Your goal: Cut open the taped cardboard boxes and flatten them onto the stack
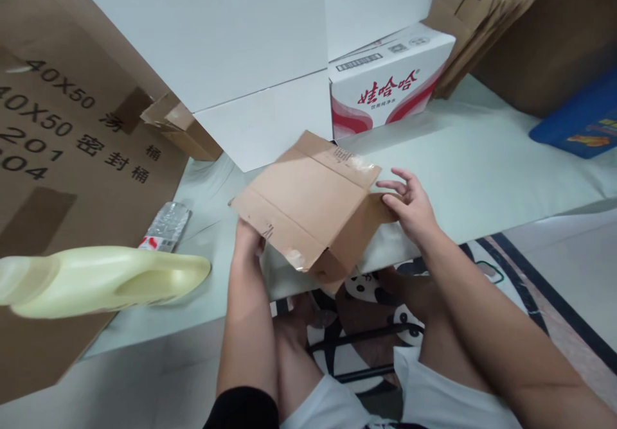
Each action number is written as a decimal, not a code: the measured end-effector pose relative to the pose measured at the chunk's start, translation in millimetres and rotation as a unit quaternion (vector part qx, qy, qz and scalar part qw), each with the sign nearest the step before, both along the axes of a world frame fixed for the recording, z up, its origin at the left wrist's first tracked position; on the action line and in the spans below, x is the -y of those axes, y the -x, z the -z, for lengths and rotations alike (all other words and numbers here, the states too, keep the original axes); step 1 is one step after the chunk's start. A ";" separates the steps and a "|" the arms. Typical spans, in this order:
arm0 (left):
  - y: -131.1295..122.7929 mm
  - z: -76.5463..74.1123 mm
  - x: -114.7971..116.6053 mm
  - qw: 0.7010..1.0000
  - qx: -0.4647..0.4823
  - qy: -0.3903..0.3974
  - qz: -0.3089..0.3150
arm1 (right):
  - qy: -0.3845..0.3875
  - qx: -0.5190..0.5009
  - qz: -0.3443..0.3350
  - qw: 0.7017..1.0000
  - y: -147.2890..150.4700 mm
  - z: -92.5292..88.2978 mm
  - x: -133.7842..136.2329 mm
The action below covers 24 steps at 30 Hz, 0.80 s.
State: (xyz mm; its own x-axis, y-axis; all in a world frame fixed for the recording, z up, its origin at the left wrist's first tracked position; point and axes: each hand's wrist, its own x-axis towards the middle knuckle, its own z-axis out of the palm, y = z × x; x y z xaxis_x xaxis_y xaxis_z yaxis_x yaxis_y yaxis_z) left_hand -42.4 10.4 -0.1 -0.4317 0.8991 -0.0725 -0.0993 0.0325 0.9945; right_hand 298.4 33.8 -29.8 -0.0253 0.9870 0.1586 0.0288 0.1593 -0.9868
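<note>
Small brown cardboard box (308, 204) sits tilted at frame centre, over the near edge of the pale table (482, 159). Your left hand (248, 236) is at the box's 8 o'clock corner with its fingers hidden behind the card, so I can't tell the grip. Your right hand (407, 204) is at 3 o'clock, fingers loosely spread, thumb and fingertips on the side flap. There's a yellow jug (96, 281) at 9 o'clock and a red-white carton (390, 79) at 1.

The cardboard box (308, 204) hangs over the table's (482, 159) near edge, between the left hand (248, 239) and the right hand (409, 207) (one at each side); a carton (385, 82) stands behind it, a jug (106, 281) to its left.
</note>
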 end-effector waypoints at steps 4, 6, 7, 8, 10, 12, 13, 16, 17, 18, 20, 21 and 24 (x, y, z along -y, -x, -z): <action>0.3 -13.1 6.2 0.992 0.106 -0.033 0.067 | 0.006 0.029 0.100 0.995 2.2 14.7 -12.6; -2.0 -15.7 8.4 0.985 0.140 -0.061 0.086 | 0.041 0.025 0.074 0.996 6.6 17.3 -12.6; -3.6 -15.9 9.0 0.982 0.154 -0.073 0.083 | 0.071 0.006 0.041 0.997 9.5 16.4 -10.5; -5.4 -15.5 9.1 0.979 0.169 -0.083 0.076 | 0.108 -0.023 0.001 0.994 12.6 14.0 -7.3; -8.5 -14.4 8.5 0.972 0.209 -0.097 0.054 | 0.188 -0.083 -0.079 0.975 18.4 5.7 1.2; -9.7 -14.7 7.2 0.960 0.257 -0.108 0.034 | 0.244 -0.123 -0.125 0.954 22.1 -5.4 9.5; -9.4 -15.7 6.4 0.952 0.284 -0.111 0.028 | 0.253 -0.138 -0.127 0.949 22.8 -11.5 13.0; -5.4 -21.3 4.1 0.923 0.368 -0.114 0.008 | 0.212 -0.181 -0.054 0.959 18.1 -30.7 19.9; -3.7 -23.4 3.5 0.913 0.393 -0.112 -0.011 | 0.186 -0.185 -0.010 0.965 13.2 -37.3 21.7; -2.0 -25.2 3.1 0.903 0.414 -0.109 -0.036 | 0.154 -0.184 0.044 0.970 6.3 -44.0 23.4; 0.4 -27.6 3.0 0.889 0.440 -0.104 -0.073 | 0.084 -0.166 0.172 0.967 -14.2 -57.3 27.5; 1.0 -28.2 3.5 0.886 0.446 -0.100 -0.076 | 0.048 -0.143 0.238 0.959 -27.5 -63.7 29.6; 0.9 -28.9 6.3 0.889 0.448 -0.093 -0.032 | -0.007 0.003 0.392 0.920 -74.0 -80.7 31.4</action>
